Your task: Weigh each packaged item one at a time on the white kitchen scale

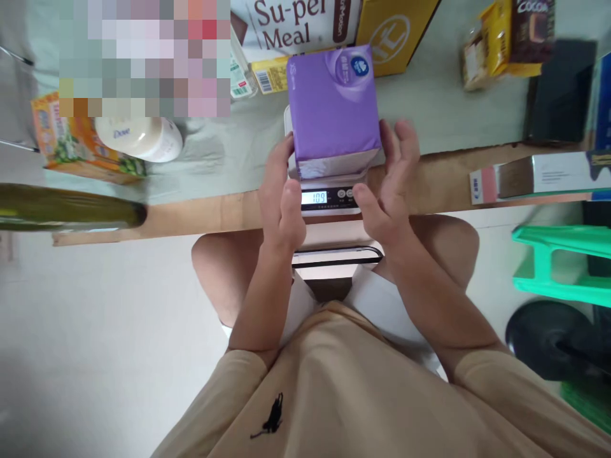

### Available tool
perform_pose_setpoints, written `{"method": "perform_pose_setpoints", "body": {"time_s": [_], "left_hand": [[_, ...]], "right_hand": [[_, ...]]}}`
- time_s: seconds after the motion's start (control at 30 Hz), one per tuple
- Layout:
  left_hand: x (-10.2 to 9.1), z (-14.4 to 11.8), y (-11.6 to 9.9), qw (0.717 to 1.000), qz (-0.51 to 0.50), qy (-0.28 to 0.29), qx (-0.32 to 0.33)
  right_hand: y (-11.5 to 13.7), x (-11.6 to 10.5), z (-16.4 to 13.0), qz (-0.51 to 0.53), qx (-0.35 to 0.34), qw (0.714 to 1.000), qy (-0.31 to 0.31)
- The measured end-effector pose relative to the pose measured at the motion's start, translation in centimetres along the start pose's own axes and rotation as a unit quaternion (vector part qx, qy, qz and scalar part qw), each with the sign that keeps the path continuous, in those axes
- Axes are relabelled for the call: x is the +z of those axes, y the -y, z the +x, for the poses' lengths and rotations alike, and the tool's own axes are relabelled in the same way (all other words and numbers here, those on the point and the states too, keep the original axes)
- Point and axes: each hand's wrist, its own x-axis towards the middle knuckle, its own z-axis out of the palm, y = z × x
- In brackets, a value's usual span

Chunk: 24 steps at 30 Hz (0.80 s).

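A purple tissue pack [334, 105] rests on a white digital scale [287, 121], covering most of its platform. The scale's lit display [314, 198] appears to read 109; I cannot make out a decimal point. My left hand [282, 203] is beside the left edge of the pack and scale, thumb apart from the fingers. On the other side, my right hand [392, 191] has its fingers spread next to the pack's right side, its thumb near the scale's buttons. Both hands look open around the pack; whether the fingertips touch it is hard to tell.
Behind the pack stand a Su-per Meal box [296, 28] and a yellow box [391, 35]. At left are a Dove bottle [138, 137], an orange box [81, 143] and a green bottle [71, 207]. At right lie snack packs [506, 38] and a long box [568, 175]. A green stool [558, 264] stands below.
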Motion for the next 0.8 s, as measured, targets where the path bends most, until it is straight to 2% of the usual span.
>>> {"method": "perform_pose_setpoints", "body": {"time_s": [0.07,0.17,0.27,0.4,0.5,0.67,0.8], "left_hand": [[0.1,-0.3,0.4,1.000,-0.004,0.020,0.004],[0.2,-0.9,-0.4,1.000,0.000,0.023,-0.004],[0.2,-1.3,-1.9,0.999,0.017,0.030,-0.006],[0.6,-1.9,-3.0,0.996,0.025,0.057,0.064],[1.1,-2.1,-3.0,0.992,0.029,0.073,0.102],[1.5,-2.1,-3.4,0.990,0.035,0.091,0.102],[1.7,-2.3,-3.9,0.992,0.031,0.073,0.100]], "right_hand": [[0.0,0.5,0.0,-0.003,-0.001,1.000,0.021],[0.6,0.9,-0.1,-0.004,0.009,0.999,0.034],[1.3,0.7,-0.4,-0.009,0.003,1.000,-0.013],[2.1,0.0,-0.7,-0.035,-0.002,0.997,-0.076],[2.6,-0.6,-0.7,-0.057,0.006,0.995,-0.087],[3.3,-1.4,-0.3,-0.072,0.061,0.992,-0.083],[4.1,-1.2,0.0,-0.009,0.078,0.991,-0.109]]}}
